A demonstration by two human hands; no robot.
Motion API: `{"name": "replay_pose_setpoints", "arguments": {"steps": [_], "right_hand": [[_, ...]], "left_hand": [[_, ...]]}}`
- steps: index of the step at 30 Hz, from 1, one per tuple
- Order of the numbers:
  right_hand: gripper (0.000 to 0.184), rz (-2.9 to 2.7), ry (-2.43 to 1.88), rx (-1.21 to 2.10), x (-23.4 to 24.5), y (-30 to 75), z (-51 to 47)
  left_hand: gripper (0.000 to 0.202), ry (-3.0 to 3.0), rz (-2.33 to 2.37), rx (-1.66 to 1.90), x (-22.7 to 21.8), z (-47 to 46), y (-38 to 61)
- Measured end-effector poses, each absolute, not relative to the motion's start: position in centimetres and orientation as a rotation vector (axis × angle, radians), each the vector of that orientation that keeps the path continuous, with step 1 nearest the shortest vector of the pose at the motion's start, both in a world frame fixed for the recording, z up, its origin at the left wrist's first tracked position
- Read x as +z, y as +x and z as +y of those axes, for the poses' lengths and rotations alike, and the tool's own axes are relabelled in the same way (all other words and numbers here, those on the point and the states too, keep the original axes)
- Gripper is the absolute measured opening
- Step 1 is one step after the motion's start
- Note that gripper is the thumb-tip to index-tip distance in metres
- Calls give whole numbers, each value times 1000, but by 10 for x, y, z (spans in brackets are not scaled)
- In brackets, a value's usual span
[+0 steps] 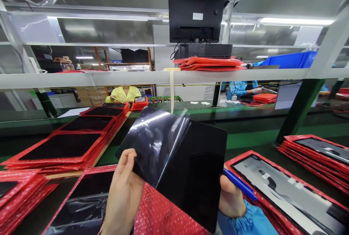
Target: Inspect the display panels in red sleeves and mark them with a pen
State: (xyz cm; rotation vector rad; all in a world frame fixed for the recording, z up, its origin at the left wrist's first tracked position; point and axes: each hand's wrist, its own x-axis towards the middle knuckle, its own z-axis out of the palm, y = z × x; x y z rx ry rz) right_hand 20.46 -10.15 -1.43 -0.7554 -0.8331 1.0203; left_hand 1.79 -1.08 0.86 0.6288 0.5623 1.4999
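Observation:
A black glass screen panel [196, 162] is held up tilted in front of me. Clear protective film [156, 140] covers its left part, with a raised, shiny fold running across the middle. My left hand [124, 187] is closed, thumb and fingers pinching the film at the left edge. My right hand [231, 200], in a blue sleeve, grips the panel's right edge; most of its fingers are hidden behind. A blue pen [240, 184] also sticks out of that hand. Red bubble wrap [160, 213] lies underneath, partly covered by the panel.
Red bubble pouches with black screens [65, 146] are stacked at left; another screen [84, 202] lies nearer. At right are stacks with grey-backed panels [289, 187]. A white shelf rail [122, 79] crosses ahead, below a monitor [195, 19]. Two people work beyond.

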Motion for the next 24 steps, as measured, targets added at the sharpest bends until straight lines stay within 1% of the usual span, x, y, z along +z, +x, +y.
{"name": "replay_pose_setpoints", "arguments": {"steps": [3,5,9,11,18,21,24], "right_hand": [[48,-721,-710,1008,-12,198,-93],[43,-789,-716,1013,-7,195,-90],[53,-1120,-635,1235,3,192,-92],[56,-1168,-612,1301,5,189,-95],[42,-1229,-604,1273,1,189,-100],[33,-1132,-628,1236,1,187,-102],[29,-1028,-700,1181,5,183,-107]], "left_hand": [[5,467,536,1615,8,-14,15],[8,478,484,1652,9,-14,12],[9,528,462,1792,11,-13,7],[9,540,466,1845,12,-11,7],[6,533,523,1827,18,-11,5],[4,507,609,1828,13,-4,-2],[7,684,726,1888,4,10,-11]]}}
